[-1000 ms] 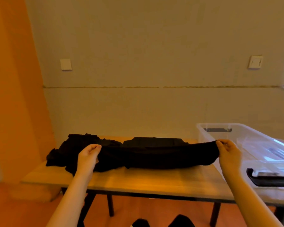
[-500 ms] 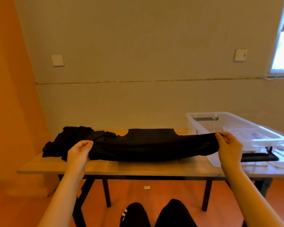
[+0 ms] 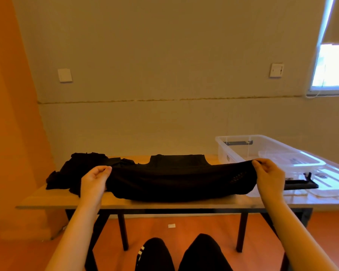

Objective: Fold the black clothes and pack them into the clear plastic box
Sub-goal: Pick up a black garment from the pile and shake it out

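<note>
1. Currently, a black garment (image 3: 176, 180) is held stretched between both hands just above the front half of the tabletop (image 3: 164, 205), so that its fold line runs straight from 9 o'clock to 3 o'clock.
2. Its left end is pinched by the left hand (image 3: 95, 179) between thumb and curled fingers; its right end is pinched likewise by the right hand (image 3: 270, 177). The cloth is thereby kept taut and, it seems, free of creases.
3. The lower edge of the garment is judged to be resting on the wood, while the far part with the neckline lies flat toward 12 o'clock.
4. A heap of black clothes (image 3: 76, 171) is left at 9 o'clock, apparently unfolded and waiting.
5. The clear plastic box (image 3: 243, 151) is set at 3 o'clock, just beside the right hand, presumably for a short reach when packing. A clear lid (image 3: 333, 184) with a black clip is seen before it.
</note>
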The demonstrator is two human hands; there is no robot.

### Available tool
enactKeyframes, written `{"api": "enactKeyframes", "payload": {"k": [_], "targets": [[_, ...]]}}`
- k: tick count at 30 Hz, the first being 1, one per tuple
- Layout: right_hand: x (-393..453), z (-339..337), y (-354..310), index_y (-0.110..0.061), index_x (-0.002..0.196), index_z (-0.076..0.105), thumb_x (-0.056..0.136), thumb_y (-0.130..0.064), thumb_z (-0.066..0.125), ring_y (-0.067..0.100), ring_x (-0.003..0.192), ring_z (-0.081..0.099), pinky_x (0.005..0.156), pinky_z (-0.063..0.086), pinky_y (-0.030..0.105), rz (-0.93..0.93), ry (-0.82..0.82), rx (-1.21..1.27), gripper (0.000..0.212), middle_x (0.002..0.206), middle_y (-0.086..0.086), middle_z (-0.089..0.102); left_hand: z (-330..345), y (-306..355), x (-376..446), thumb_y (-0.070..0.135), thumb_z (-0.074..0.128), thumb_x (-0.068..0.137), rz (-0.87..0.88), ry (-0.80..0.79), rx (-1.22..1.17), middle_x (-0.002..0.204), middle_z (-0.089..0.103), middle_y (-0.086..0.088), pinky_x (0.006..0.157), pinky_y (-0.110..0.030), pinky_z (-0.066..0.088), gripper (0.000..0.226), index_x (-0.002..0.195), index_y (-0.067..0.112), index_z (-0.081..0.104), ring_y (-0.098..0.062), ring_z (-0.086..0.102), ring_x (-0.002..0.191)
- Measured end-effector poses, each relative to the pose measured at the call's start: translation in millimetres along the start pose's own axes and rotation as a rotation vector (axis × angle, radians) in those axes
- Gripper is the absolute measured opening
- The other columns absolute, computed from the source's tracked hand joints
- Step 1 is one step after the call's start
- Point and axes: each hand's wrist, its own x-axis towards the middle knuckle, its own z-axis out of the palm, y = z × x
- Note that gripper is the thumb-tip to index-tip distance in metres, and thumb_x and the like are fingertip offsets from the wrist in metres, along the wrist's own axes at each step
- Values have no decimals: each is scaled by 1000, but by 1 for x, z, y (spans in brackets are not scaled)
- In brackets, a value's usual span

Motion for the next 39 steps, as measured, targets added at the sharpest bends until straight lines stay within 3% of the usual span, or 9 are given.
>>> {"api": "enactKeyframes", "payload": {"k": [4, 9, 16, 20, 23, 27, 29, 33, 39], "targets": [[13, 29, 5, -2, 100, 62, 94, -10, 50, 16, 86, 52, 78, 38, 24, -6, -120, -128, 15, 89, 3, 57, 13, -11, 29, 18, 57, 92, -32, -19, 111, 87, 62, -4, 83, -42, 48, 9, 93, 14, 65, -18, 57, 83], [28, 80, 28, -9, 82, 60, 92, -7, 52, 17, 74, 57, 64, 36, 16, -130, -307, -347, 13, 80, 5, 60, 38, -32, 64, 18, 59, 91, -63, -31, 301, 75, 56, -1, 71, -32, 39, 12, 83, 10, 64, -19, 52, 78], [81, 136, 65, -10, 103, 54, 94, -17, 40, 33, 89, 56, 71, 42, 36, 144, -386, -644, 17, 92, 12, 57, 52, -53, 124, 18, 57, 92, 41, -81, 579, 83, 63, 0, 71, -25, 42, 9, 88, 13, 64, -19, 61, 87], [77, 174, 73, -6, 127, 46, 91, -24, 53, 32, 111, 52, 90, 43, 36, 29, -487, -826, 40, 123, 14, 55, 50, -67, 147, 16, 52, 95, 138, -145, 684, 110, 65, -3, 86, -22, 42, 19, 108, 11, 65, -14, 57, 104], [34, 213, 43, -20, 145, 25, 91, -45, 46, 11, 138, 27, 109, 24, 23, -159, -847, -577, 63, 143, -12, 28, 59, -72, 159, 22, 49, 97, 280, -283, 858, 136, 52, -1, 107, -26, 30, 33, 128, 14, 56, -15, 42, 130], [-11, 249, 30, -33, 147, 4, 55, -76, 1, -1, 136, -13, 110, -6, 25, -366, -1381, -607, 102, 150, -19, -6, 70, -91, 167, 43, 31, 100, 307, -618, 1266, 156, 19, 9, 117, -36, 1, 49, 147, 27, 28, -10, 7, 145], [-9, 249, 54, -34, 147, 2, 51, -77, -8, 2, 138, -14, 111, -8, 28, -392, -1398, -711, 106, 154, -16, -7, 61, -101, 171, 58, 13, 96, 247, -675, 1407, 158, 12, 9, 117, -37, -5, 62, 150, 28, 18, -11, -1, 146], [15, 233, 85, -39, 145, -3, 41, -87, -28, -1, 136, -17, 110, -9, 25, -370, -1371, -802, 117, 145, -25, -15, 44, -110, 177, 79, -40, 44, 293, -658, 1463, 158, 13, 8, 116, -36, -7, 130, 150, 28, 17, -11, 0, 146], [29, 234, 85, -37, 145, 0, 40, -90, -20, -3, 134, -15, 111, -9, 25, -247, -1352, -755, 119, 143, -25, -12, 80, -110, 181, 80, -6, 59, 326, -828, 1327, 158, 5, 10, 114, -35, -8, 106, 150, 28, 10, -10, -6, 145]]}}
